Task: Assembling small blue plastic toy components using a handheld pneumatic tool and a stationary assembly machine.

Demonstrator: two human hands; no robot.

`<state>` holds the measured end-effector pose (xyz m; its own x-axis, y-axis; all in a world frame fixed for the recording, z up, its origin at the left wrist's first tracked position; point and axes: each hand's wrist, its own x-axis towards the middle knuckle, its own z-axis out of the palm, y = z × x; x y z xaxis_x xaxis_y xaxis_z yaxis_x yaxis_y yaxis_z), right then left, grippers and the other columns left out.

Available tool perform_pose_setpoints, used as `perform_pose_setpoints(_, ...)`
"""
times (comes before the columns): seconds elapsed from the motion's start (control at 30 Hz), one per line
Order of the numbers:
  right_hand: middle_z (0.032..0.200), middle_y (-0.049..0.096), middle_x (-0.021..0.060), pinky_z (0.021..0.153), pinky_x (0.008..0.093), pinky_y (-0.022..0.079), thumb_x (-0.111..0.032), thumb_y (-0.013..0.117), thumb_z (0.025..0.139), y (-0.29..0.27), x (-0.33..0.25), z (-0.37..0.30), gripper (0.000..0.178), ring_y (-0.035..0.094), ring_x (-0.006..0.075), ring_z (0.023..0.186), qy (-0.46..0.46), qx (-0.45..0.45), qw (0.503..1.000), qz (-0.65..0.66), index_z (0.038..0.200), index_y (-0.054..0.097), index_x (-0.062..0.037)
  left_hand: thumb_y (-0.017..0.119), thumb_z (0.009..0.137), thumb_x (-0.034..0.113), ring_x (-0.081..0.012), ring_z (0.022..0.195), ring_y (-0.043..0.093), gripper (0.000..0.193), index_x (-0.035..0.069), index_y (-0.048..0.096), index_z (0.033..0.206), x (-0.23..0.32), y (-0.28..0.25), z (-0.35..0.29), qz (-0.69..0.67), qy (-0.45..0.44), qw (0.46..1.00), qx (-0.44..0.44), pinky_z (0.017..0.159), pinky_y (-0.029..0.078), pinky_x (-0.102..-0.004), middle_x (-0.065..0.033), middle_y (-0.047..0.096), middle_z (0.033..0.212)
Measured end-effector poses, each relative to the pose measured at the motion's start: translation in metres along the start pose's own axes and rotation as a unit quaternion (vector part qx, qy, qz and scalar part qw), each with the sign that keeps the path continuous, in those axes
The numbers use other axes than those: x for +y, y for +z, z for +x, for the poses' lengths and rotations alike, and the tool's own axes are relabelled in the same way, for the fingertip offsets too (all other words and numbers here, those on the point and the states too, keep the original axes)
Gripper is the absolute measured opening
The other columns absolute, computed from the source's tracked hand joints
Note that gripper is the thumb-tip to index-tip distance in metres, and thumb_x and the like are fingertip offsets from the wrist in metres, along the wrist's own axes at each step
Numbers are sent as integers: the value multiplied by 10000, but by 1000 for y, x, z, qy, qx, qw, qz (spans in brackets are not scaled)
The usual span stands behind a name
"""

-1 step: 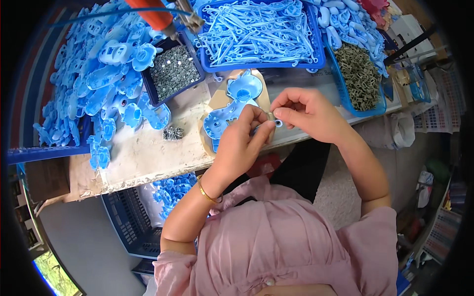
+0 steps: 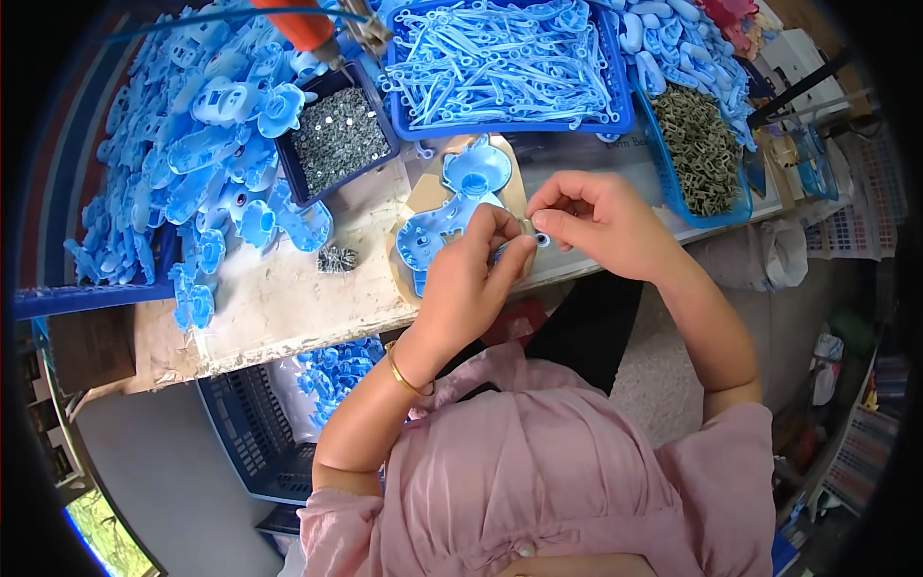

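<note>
My left hand (image 2: pixel 465 272) pinches a small blue plastic link (image 2: pixel 543 240), whose ringed end with a dark centre sticks out past the fingertips. Most of that link is hidden by my fingers. Close to the ring, my right hand (image 2: pixel 611 228) is closed in a pinch of thumb and forefinger; a small pale bit shows at the tips, too small to name. Just behind my left hand, a blue hollow plastic shell (image 2: pixel 420 238) rests on a tan holding block (image 2: pixel 511 189) at the table's near side. My left hand partly covers both.
A dark blue tray (image 2: pixel 298 185) of small metal pieces stands left of a blue tray (image 2: pixel 500 127) of links. At right is a tray of metal clips (image 2: pixel 699 144). Blue shells (image 2: pixel 216 144) heap at left. An orange power screwdriver (image 2: pixel 300 27) hangs overhead. A crate (image 2: pixel 252 423) sits below.
</note>
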<state>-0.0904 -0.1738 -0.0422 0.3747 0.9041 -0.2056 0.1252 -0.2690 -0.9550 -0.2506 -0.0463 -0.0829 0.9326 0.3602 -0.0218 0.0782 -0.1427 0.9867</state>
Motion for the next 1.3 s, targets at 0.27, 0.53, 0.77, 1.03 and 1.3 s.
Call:
perform_pose_setpoints(0.27,840,659,-18,609,230,473,-124,678,953,3,-7,-1,129,580,47,724,24,-2,999,-46,1006,689,-8,651,971,238,-325,674,670,220,30,620,1036,3,-6,-8,81,-24,996,-6,612,497,-390,-147,694,811)
perform_pose_setpoints(0.53,925,644,-22,741,223,469,-122,701,937,26,4,7,205,580,58,823,-63,-14,996,-55,1115,654,-30,688,934,208,-310,810,646,202,31,651,1023,-6,-26,-13,151,46,986,59,717,495,-401,-142,675,844)
perform_pose_setpoints(0.77,905,661,-4,709,198,468,-73,748,877,35,35,41,263,582,39,785,-8,22,1000,13,1119,665,-10,812,772,228,-342,968,567,456,66,623,1155,-18,-65,-19,405,153,887,158,878,454,-430,-114,634,1075)
perform_pose_setpoints(1.03,892,673,10,677,203,487,-65,765,840,42,32,53,262,596,50,762,42,45,998,-30,1078,681,5,794,773,189,-310,926,563,350,68,647,1066,-36,-66,-13,426,142,879,157,813,473,-411,-95,610,1009)
perform_pose_setpoints(1.3,869,727,77,661,243,517,-41,759,821,36,24,54,236,649,88,750,8,-7,992,-122,1042,707,26,803,735,155,-277,887,581,199,90,697,889,-40,-67,-10,407,143,888,158,786,489,-394,-45,626,963)
